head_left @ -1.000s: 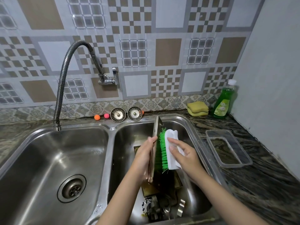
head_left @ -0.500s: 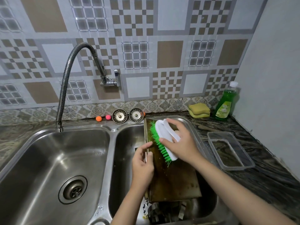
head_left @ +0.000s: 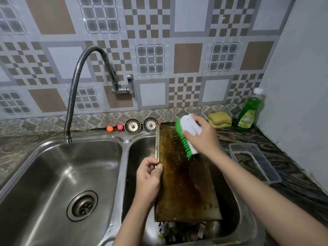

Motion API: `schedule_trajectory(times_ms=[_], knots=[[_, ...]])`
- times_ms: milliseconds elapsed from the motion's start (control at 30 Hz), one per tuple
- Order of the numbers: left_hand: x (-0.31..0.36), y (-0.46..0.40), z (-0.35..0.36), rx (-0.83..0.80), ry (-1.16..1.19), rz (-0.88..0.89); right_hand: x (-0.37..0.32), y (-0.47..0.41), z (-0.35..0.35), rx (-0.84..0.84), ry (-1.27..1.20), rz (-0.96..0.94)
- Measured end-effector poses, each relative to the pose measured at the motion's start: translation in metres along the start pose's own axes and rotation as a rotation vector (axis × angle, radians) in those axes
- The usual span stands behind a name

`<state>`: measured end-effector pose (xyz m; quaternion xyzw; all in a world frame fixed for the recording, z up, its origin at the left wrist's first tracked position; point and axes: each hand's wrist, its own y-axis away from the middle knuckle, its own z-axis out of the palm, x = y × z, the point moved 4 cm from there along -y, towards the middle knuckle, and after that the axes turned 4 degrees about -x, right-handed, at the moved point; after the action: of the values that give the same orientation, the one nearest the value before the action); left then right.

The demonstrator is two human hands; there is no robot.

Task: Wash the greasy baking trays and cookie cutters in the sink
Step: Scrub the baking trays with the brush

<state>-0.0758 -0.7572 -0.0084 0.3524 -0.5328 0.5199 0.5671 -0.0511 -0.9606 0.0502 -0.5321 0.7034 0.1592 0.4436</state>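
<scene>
The right hand (head_left: 202,137) is clenched around the white back of a scrub brush (head_left: 186,134), its green bristles pressed against the far end of a baking tray (head_left: 184,183). The left hand (head_left: 148,176) pinches the tray's left rim between thumb and fingers, steadying it. A second ago the tray stood on edge with the brush against its side; half a second ago it had been laid back, face up. Now the brush sits higher, near the tray's top corner. This suggests scrubbing of the greasy face has begun, with most of the surface still to do.

The tray is a flat metal rectangle with a thin raised rim. Its face is dark brown and blotchy with baked-on grease, speckled with pale spots. It leans in the right basin of a steel double sink (head_left: 124,150), far end up by the back ledge. Under its near end lies a heap of small shiny metal pieces, probably cookie cutters (head_left: 181,231), not yet washed.

The left basin is smooth brushed steel with a round drain. A ribbed flexible tap (head_left: 74,89) curves over it. On the veined stone counter sit yellow sponges (head_left: 220,119), a green soap bottle (head_left: 248,112) and a clear plastic tub (head_left: 255,164)
</scene>
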Motion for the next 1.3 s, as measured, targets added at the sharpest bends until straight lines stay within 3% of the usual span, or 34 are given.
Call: schedule_trajectory(times_ms=[67, 233, 400, 667, 900, 1033, 1133, 1300], knots=[[-0.002, -0.001, 0.006, -0.034, -0.012, 0.005, -0.008, 0.000, 0.000, 0.015, -0.004, -0.004], [-0.009, -0.017, -0.011, 0.072, 0.050, 0.001, -0.024, 0.058, 0.027, -0.179, -0.051, -0.214], [-0.014, -0.014, -0.020, 0.038, 0.078, -0.003, 0.016, 0.022, 0.004, -0.014, -0.040, 0.039], [-0.006, -0.034, -0.033, 0.213, 0.165, -0.013, -0.007, 0.127, 0.047, -0.183, -0.193, -0.143], [-0.023, -0.018, -0.031, 0.204, 0.224, -0.071, 0.023, 0.066, 0.027, 0.041, -0.170, 0.025], [-0.018, -0.025, -0.024, 0.327, 0.268, -0.084, -0.019, 0.105, 0.059, -0.075, -0.260, -0.065], [-0.011, -0.033, -0.044, 0.396, 0.311, -0.060, -0.014, 0.139, 0.066, -0.188, -0.313, -0.105], [-0.013, -0.025, -0.054, 0.396, 0.356, -0.085, 0.048, 0.084, 0.032, -0.034, -0.202, 0.084]])
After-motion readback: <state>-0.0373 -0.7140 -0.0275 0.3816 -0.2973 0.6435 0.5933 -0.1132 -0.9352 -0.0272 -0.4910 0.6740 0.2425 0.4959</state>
